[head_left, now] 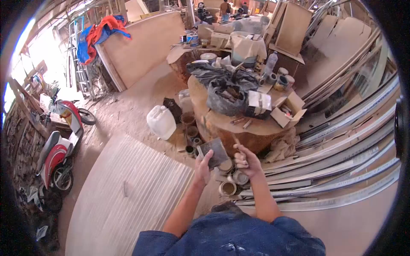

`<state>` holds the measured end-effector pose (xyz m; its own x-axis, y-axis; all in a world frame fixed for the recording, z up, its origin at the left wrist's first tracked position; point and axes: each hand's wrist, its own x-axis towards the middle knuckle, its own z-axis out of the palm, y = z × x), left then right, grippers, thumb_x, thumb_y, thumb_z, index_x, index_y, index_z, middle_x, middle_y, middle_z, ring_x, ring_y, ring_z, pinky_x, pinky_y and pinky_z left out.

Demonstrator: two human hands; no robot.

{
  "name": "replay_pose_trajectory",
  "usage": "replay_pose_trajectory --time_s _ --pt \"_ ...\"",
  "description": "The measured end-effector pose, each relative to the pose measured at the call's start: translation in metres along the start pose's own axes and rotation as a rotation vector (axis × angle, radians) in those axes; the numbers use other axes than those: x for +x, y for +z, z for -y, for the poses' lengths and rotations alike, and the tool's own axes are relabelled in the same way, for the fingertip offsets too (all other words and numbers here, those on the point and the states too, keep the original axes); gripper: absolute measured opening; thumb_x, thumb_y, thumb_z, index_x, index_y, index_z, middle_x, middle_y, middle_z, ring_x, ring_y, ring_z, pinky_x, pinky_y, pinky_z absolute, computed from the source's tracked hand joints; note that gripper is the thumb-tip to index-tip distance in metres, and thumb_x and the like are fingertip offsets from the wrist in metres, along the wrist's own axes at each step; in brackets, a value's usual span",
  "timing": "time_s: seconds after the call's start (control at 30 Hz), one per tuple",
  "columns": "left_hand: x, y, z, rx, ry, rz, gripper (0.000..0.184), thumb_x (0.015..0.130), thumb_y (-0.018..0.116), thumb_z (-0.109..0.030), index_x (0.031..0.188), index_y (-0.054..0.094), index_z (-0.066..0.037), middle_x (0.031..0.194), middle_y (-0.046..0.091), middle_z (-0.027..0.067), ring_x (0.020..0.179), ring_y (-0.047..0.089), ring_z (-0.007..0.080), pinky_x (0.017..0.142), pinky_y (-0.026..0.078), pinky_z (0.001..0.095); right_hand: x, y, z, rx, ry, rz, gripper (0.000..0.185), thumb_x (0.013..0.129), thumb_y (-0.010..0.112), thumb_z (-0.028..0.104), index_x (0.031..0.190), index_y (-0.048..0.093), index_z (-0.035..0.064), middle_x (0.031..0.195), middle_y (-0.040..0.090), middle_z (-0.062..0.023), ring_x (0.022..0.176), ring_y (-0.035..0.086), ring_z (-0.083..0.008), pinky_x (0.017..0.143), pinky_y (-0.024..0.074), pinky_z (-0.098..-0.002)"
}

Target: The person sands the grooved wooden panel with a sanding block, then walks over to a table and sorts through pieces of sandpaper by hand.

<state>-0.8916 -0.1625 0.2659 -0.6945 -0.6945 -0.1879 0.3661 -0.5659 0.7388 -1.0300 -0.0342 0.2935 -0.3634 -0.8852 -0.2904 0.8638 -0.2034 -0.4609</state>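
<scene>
My left hand is closed on a dark flat rectangular plate, thumb on its near face. To the right, my right hand has its fingers curled round a thin stick-like tool that points up and left. Both hands are in front of the near edge of a wooden slab table. On the table are a black plastic bag, an open cardboard box and a white packet. Below my hands stand open cans.
A ribbed pale panel lies at lower left, with a white jug beyond it. Long metal strips spread across the right. A red motorbike stands at left. People are far back.
</scene>
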Motion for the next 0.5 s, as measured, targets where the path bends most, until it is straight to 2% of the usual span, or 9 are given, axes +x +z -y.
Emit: replay_pose_trajectory --time_s 0.1,0.17,0.23,0.3,0.33,0.37,0.43,0.47,0.5 --pt "-0.025 -0.029 -0.007 -0.012 0.124 0.046 0.030 0.093 0.063 -0.021 0.117 0.060 -0.003 0.105 0.067 0.0053 0.094 0.066 0.0188 0.086 0.053 0.0349 0.023 -0.029 -0.062 -0.233 0.154 -0.147 0.017 0.091 0.068 0.024 0.100 0.062 0.0104 0.079 0.061 -0.0030 0.063 0.054 -0.0110 0.044 0.0376 -0.0207" --pt "-0.049 -0.046 -0.034 -0.034 0.022 -0.048 0.029 0.094 0.062 -0.021 0.116 0.061 -0.002 0.106 0.067 0.0047 0.092 0.066 0.0175 0.085 0.053 0.0334 0.038 -0.069 -0.074 0.014 0.184 -0.262 0.017 0.090 0.070 0.020 0.100 0.062 0.0099 0.082 0.061 -0.0030 0.064 0.053 -0.0111 0.045 0.0366 -0.0202" --pt "-0.061 -0.067 -0.037 -0.018 0.144 -0.107 0.030 0.095 0.062 -0.022 0.116 0.061 -0.001 0.106 0.067 0.0047 0.092 0.065 0.0173 0.085 0.052 0.0329 0.039 -0.065 -0.086 0.029 0.120 -0.281 0.018 0.089 0.071 0.017 0.102 0.061 0.0102 0.091 0.063 -0.0030 0.068 0.055 -0.0112 0.045 0.0357 -0.0206" --pt "-0.073 -0.089 -0.035 0.007 0.232 -0.160 0.030 0.096 0.061 -0.023 0.116 0.061 -0.001 0.106 0.067 0.0047 0.091 0.065 0.0171 0.084 0.052 0.0325 0.007 -0.009 -0.088 -0.203 -0.091 -0.263 0.020 0.089 0.072 0.016 0.105 0.060 0.0098 0.093 0.062 -0.0032 0.072 0.056 -0.0109 0.045 0.0350 -0.0203" --pt "-0.078 -0.096 -0.035 -0.018 0.220 -0.212 0.032 0.096 0.060 -0.024 0.117 0.061 0.000 0.107 0.067 0.0050 0.092 0.065 0.0172 0.085 0.051 0.0324 -0.007 0.021 -0.099 -0.276 -0.165 -0.243 0.033 0.086 0.074 0.013 0.113 0.056 0.0065 0.100 0.063 -0.0040 0.081 0.059 -0.0133 0.054 0.0461 -0.0241" --pt "-0.082 -0.100 -0.030 -0.043 0.201 -0.259 0.034 0.097 0.059 -0.025 0.118 0.060 0.001 0.108 0.066 0.0053 0.093 0.065 0.0173 0.086 0.051 0.0322 -0.009 0.023 -0.119 -0.281 -0.157 -0.253 0.033 0.086 0.074 0.013 0.113 0.056 0.0065 0.100 0.063 -0.0040 0.081 0.059 -0.0133 0.054 0.0461 -0.0241" --pt "-0.086 -0.105 -0.017 -0.056 0.247 -0.258 0.034 0.098 0.059 -0.028 0.117 0.062 0.000 0.108 0.066 0.0038 0.095 0.062 0.0142 0.086 0.049 0.0299 -0.012 0.025 -0.156 -0.615 -0.392 -0.281 0.031 0.091 0.068 0.020 0.115 0.058 0.0037 0.103 0.065 -0.0073 0.091 0.064 -0.0204 0.074 0.0526 -0.0312" --pt "-0.087 -0.104 -0.011 -0.065 0.301 -0.255 0.035 0.098 0.058 -0.030 0.117 0.063 -0.001 0.108 0.066 0.0023 0.097 0.060 0.0111 0.087 0.047 0.0276 -0.032 0.045 -0.166 -0.969 -0.435 -0.405 0.045 0.087 0.072 0.021 0.121 0.052 0.0000 0.106 0.064 -0.0105 0.097 0.062 -0.0224 0.085 0.0507 -0.0360" --pt "-0.091 -0.101 -0.008 -0.082 0.299 -0.244 0.035 0.098 0.058 -0.030 0.117 0.063 -0.001 0.108 0.066 0.0023 0.097 0.060 0.0111 0.087 0.047 0.0276 -0.042 0.056 -0.171 -0.979 -0.416 -0.420 0.053 0.084 0.075 0.026 0.124 0.050 0.0014 0.113 0.062 -0.0131 0.102 0.061 -0.0253 0.090 0.0483 -0.0385"
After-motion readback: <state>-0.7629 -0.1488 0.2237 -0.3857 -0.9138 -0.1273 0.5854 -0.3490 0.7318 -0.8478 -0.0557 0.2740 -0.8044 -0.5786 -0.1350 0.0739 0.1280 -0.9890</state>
